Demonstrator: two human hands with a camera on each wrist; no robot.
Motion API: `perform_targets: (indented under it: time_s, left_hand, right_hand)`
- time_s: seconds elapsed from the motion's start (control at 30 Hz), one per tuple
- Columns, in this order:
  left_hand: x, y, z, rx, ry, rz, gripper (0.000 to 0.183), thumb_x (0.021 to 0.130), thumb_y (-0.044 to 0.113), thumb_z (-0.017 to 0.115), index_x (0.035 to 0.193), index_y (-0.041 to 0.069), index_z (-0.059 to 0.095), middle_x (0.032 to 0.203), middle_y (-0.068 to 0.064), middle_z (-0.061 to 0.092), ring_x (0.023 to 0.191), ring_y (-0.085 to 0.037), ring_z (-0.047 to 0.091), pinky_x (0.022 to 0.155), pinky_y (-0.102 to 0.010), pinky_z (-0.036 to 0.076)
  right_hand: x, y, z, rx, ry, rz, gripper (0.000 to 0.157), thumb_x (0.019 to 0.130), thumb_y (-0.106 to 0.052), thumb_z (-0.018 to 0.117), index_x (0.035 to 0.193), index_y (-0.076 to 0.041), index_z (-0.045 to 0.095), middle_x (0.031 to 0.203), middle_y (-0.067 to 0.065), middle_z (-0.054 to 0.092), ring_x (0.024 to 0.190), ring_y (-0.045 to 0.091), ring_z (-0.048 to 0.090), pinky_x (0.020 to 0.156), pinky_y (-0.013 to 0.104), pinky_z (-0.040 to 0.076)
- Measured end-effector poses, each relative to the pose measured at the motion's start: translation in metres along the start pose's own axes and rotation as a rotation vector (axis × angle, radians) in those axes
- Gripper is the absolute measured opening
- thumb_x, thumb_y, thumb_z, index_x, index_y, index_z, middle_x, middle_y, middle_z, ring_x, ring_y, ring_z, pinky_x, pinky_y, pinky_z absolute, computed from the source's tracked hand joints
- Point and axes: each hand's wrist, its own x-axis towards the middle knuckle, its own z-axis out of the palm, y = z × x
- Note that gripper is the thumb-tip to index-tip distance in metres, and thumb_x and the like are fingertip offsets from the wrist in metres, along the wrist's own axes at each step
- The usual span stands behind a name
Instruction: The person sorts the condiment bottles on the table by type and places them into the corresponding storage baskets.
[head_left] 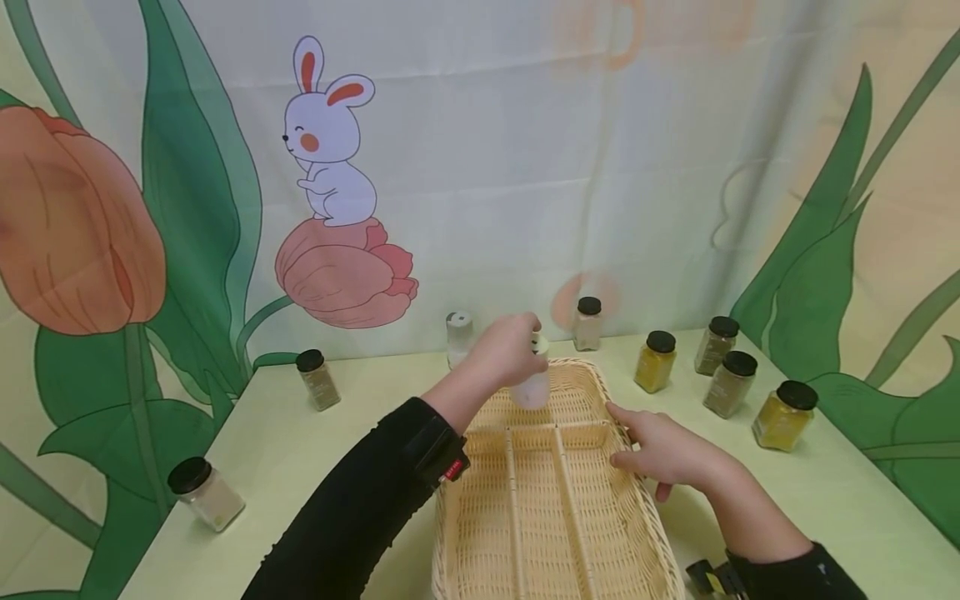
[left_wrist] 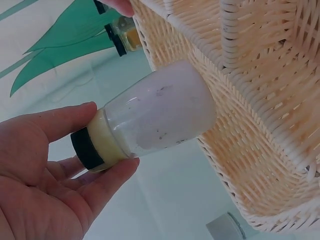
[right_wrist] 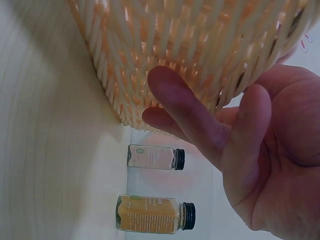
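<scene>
My left hand (head_left: 504, 354) pinches a shaker bottle (left_wrist: 162, 110) by its pale yellow cap, which has a dark band. The clear bottle holds something whitish and is tilted. In the head view it is over the far compartment of a divided wicker basket (head_left: 517, 429). My right hand (head_left: 667, 447) holds the basket's right rim, with thumb and forefinger over the edge. In the right wrist view, other fingers (right_wrist: 172, 87) lie against the outer wall. Behind the left hand stands a clear container with a grey-white top (head_left: 459, 329).
Black-lidded spice jars stand around the basket. To the left are a brownish jar (head_left: 318, 381) and a pale one (head_left: 210, 496). A pinkish jar (head_left: 587, 325) is at the back; a yellow jar (head_left: 655, 362) and several others stand right. A printed cloth (head_left: 480, 167) hangs behind the table.
</scene>
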Motion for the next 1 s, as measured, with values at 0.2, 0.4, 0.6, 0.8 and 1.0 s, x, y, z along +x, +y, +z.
perform_targets:
  time_s: [0.2,0.4,0.6,0.8,1.0]
  left_hand:
    - [0.003,-0.001,0.004,0.008,-0.019,-0.013,0.052,0.082,0.024,0.075,0.127,0.005,0.056,0.111,-0.006,0.061,0.093,-0.016,0.057,0.074,-0.028,0.054]
    - [0.004,-0.002,0.009,0.032,-0.022,-0.019,0.049,0.083,0.026,0.075,0.123,0.005,0.058,0.107,-0.005,0.062,0.091,-0.017,0.058,0.072,-0.029,0.054]
    - [0.006,-0.003,0.017,0.038,-0.033,-0.036,0.046,0.082,0.026,0.075,0.120,0.006,0.059,0.106,-0.005,0.062,0.089,-0.017,0.058,0.071,-0.029,0.054]
    - [0.007,-0.002,0.022,0.039,-0.065,-0.032,0.040,0.083,0.025,0.075,0.114,0.006,0.060,0.097,-0.002,0.061,0.086,-0.015,0.057,0.068,-0.027,0.054]
    - [0.008,-0.001,0.026,0.048,-0.081,-0.042,0.037,0.081,0.024,0.076,0.110,0.007,0.061,0.092,-0.001,0.060,0.084,-0.015,0.057,0.070,-0.028,0.054]
  right_hand:
    - [-0.001,0.000,0.000,0.002,0.002,-0.001,0.077,0.089,-0.013,0.065,0.152,-0.005,0.020,0.123,0.026,0.054,0.063,0.017,0.063,0.035,0.039,0.052]
    - [-0.001,0.000,0.000,0.000,0.007,-0.016,0.078,0.089,-0.012,0.064,0.152,-0.005,0.019,0.122,0.027,0.055,0.058,0.019,0.063,0.035,0.039,0.052]
    - [-0.001,0.000,-0.001,0.008,0.002,-0.007,0.078,0.089,-0.013,0.064,0.152,-0.006,0.019,0.122,0.026,0.055,0.060,0.018,0.063,0.035,0.039,0.052]
    - [-0.001,0.001,-0.001,0.006,0.004,-0.006,0.078,0.089,-0.013,0.064,0.152,-0.006,0.019,0.122,0.025,0.055,0.061,0.018,0.063,0.035,0.039,0.052]
    - [-0.001,0.001,-0.001,0.008,0.004,-0.002,0.077,0.089,-0.014,0.064,0.152,-0.006,0.020,0.123,0.025,0.055,0.062,0.018,0.063,0.036,0.039,0.052]
